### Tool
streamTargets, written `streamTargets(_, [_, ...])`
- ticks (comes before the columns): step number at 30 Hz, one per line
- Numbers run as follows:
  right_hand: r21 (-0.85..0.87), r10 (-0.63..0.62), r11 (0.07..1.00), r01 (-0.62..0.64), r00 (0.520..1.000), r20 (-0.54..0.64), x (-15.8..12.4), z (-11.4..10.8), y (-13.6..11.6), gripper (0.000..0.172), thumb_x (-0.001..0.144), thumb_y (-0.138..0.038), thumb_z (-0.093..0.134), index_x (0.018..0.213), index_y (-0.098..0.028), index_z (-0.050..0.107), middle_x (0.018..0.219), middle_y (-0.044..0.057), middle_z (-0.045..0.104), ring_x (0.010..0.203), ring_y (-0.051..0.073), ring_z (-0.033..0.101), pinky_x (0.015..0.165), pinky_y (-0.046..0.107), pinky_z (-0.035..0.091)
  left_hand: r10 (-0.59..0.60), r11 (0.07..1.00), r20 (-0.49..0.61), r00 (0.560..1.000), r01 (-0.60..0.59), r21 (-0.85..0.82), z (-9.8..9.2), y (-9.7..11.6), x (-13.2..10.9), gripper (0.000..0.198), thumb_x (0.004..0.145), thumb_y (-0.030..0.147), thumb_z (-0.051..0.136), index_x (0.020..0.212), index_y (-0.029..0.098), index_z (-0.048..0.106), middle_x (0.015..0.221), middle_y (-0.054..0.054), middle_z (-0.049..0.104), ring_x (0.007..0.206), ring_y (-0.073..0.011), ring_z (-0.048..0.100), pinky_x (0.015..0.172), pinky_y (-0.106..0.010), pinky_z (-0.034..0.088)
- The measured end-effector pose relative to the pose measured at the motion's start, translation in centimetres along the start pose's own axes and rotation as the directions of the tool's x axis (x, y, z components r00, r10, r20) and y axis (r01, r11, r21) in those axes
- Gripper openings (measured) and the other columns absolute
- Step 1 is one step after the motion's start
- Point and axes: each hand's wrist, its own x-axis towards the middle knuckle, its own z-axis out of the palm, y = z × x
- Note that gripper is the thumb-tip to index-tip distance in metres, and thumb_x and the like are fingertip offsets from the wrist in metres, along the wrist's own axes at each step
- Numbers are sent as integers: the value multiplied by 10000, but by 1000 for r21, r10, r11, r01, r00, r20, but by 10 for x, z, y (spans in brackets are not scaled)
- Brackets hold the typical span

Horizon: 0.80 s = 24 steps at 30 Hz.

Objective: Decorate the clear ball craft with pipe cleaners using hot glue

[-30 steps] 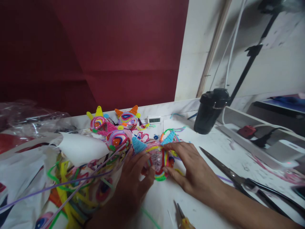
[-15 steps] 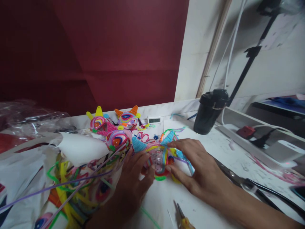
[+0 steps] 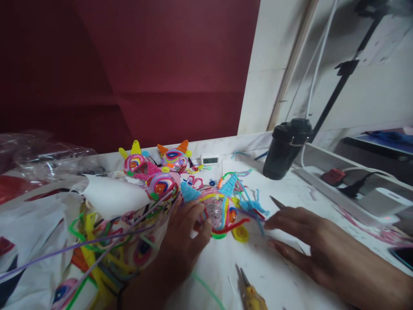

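Head view, with the blue-horned piece [image 3: 214, 209] as dial centre: we count two hands. Our left hand [image 3: 182, 239], at 8 o'clock, steadies the piece on the table, its fingers curled narrowly along the near-left edge. Our right hand [image 3: 309, 241], between 3 and 4, has thumb and forefinger parted moderately; we cannot tell whether a thin strand lies between the tips.

Toward 10 o'clock we count three other horned pieces [image 3: 163, 185]; at 12, one digital display [image 3: 210, 160]; at 2, one black tumbler [image 3: 285, 148]. One yellow disc [image 3: 240, 234] lies near the piece at 4.

The left fingers cover part of the piece. At 3, one dark blade tip [image 3: 276, 201] shows; our right hand hides the rest. The yellow-handled tool [image 3: 253, 297], at 5, is cut off by the lower frame edge. Items in the heap [image 3: 106, 254], between 8 and 9, are too tangled to count.

Bare table [image 3: 209, 282] lies open at 6; the heap crowds our left forearm.
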Motion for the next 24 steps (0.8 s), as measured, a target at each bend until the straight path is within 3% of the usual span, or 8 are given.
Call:
streamTargets(3, [-2,14,1000,-14,999,49,-30,-3,6,166,895,-309,561,991,-267,690,869,47,746,699,224,725,544,338,621,5,1000,0,1000,-5,7,-1,-1,2,196,884,66,535,1042,179,555,1215,-132,564,1244,-250,513,1084,-609,362])
streamTargets(7, [68,30,997,-43,983,184,-59,-15,-5,273,873,-342,618,1136,-299,679,1030,64,739,874,262,726,633,366,644,39,999,43,998,-39,18,-3,-3,4,202,876,85,560,1057,175,558,1240,-143,551,1249,-268,507,1078,-617,361])
streamTargets(11, [137,9,988,-71,913,409,-64,-25,-28,274,873,-309,649,1145,-320,671,1108,44,717,944,237,705,705,328,637,44,999,63,997,-44,5,-5,-6,7,225,866,82,566,1069,178,561,1241,-146,559,1238,-274,519,1076,-619,359])
streamTargets(13, [149,-9,986,-69,885,466,-64,-26,-36,259,879,-263,640,1132,-309,673,1110,38,715,925,216,706,702,305,632,44,999,69,997,-43,-7,-6,-6,8,241,864,85,572,1082,185,555,1250,-148,557,1243,-276,516,1074,-619,360])
streamTargets(16, [132,-16,990,-53,881,472,-73,-28,-42,318,861,-287,664,1179,-299,650,1159,34,701,958,220,702,710,313,637,52,999,71,996,-51,-19,-6,-6,9,258,860,85,578,1094,189,548,1250,-150,555,1246,-280,514,1072,-617,358])
streamTargets(20, [3,-9,1000,8,918,396,-91,-24,-47,574,833,-401,668,1363,-230,531,1361,77,584,1163,290,616,788,395,633,55,998,60,997,-54,-12,-6,-6,9,251,854,86,588,1084,180,550,1242,-154,555,1237,-282,518,1074,-618,354])
streamTargets(24, [-82,-178,974,210,939,293,-94,-1,-50,460,931,-351,501,1346,-160,549,1286,96,638,1032,285,687,686,381,632,41,999,44,998,-41,-9,-6,-4,9,235,866,83,560,1076,189,549,1236,-140,558,1225,-265,522,1068,-616,370])
